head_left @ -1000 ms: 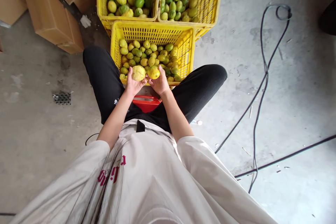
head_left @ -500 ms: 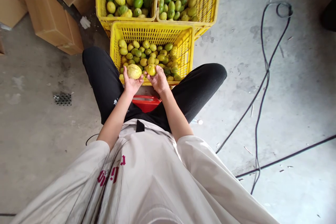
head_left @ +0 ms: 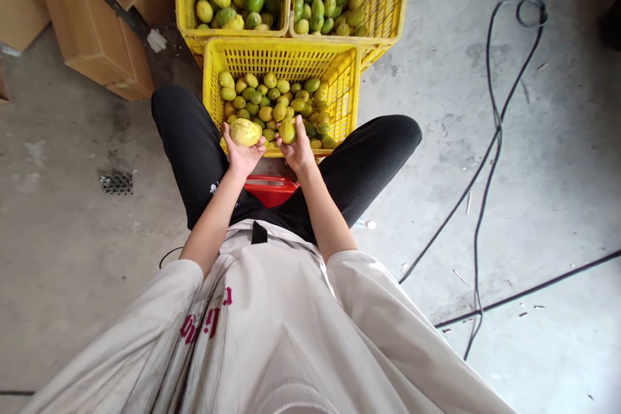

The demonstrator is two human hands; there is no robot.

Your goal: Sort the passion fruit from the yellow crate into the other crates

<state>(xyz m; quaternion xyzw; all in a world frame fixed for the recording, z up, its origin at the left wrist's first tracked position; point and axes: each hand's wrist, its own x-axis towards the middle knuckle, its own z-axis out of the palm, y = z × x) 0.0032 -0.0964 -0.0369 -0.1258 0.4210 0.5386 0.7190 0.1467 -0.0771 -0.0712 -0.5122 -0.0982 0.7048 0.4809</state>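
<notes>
I sit with a yellow crate (head_left: 345, 75) of small yellow-green fruits between my knees. My left hand (head_left: 242, 155) is closed round a pale yellow fruit (head_left: 244, 132) at the crate's near left corner. My right hand (head_left: 297, 150) grips a smaller green-yellow fruit (head_left: 287, 131) over the crate's near edge. The two hands are close together, almost touching. Several more fruits (head_left: 272, 100) lie loose inside the crate.
Two more yellow crates (head_left: 187, 6) (head_left: 392, 0) full of green and yellow fruit stand behind. Cardboard boxes (head_left: 97, 39) sit at the left. A red stool (head_left: 270, 191) shows under me. Black cables (head_left: 485, 162) run over the concrete floor at the right.
Both hands drifted slightly left and forward over the crate. The fruit in my right hand has turned, showing a greener side.
</notes>
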